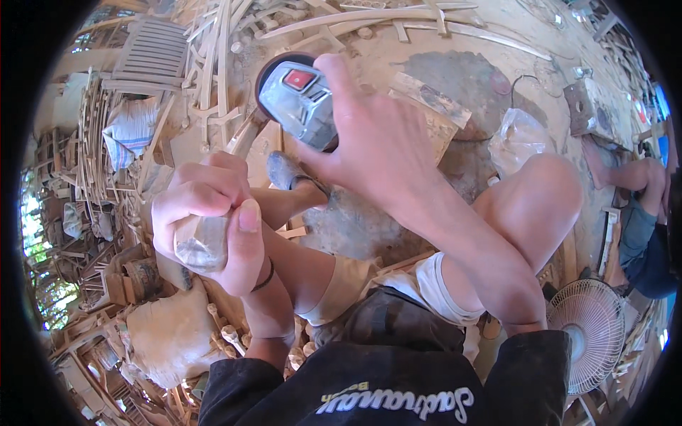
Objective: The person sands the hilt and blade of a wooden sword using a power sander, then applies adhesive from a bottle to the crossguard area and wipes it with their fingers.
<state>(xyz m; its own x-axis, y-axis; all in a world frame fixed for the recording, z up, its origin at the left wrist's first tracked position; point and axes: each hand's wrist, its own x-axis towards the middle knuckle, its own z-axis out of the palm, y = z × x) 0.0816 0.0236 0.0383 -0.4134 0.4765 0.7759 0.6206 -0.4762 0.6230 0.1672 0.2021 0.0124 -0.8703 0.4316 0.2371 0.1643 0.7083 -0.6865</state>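
Observation:
My left hand point(213, 213) is wrapped round a pale wooden piece point(202, 245), its blunt end facing up toward me. The far part of the piece shows beyond my knuckles, near the sander's round pad, though I cannot tell whether they touch. In my right hand point(376, 135) is a grey power sander point(302, 99) with a red switch on its top and a dark round disc beneath. The right fingers close over the tool's body from the right side, and part of the grip is hidden. Both hands are raised above my bent legs.
Wooden parts point(213, 64) lie in heaps ahead and left, by a slatted panel point(153, 53) and a striped sack point(131, 131). A clear plastic bag point(522, 142) lies beyond my right knee. A round fan point(586, 337) stands near right; another person's leg point(629, 177) shows beyond it.

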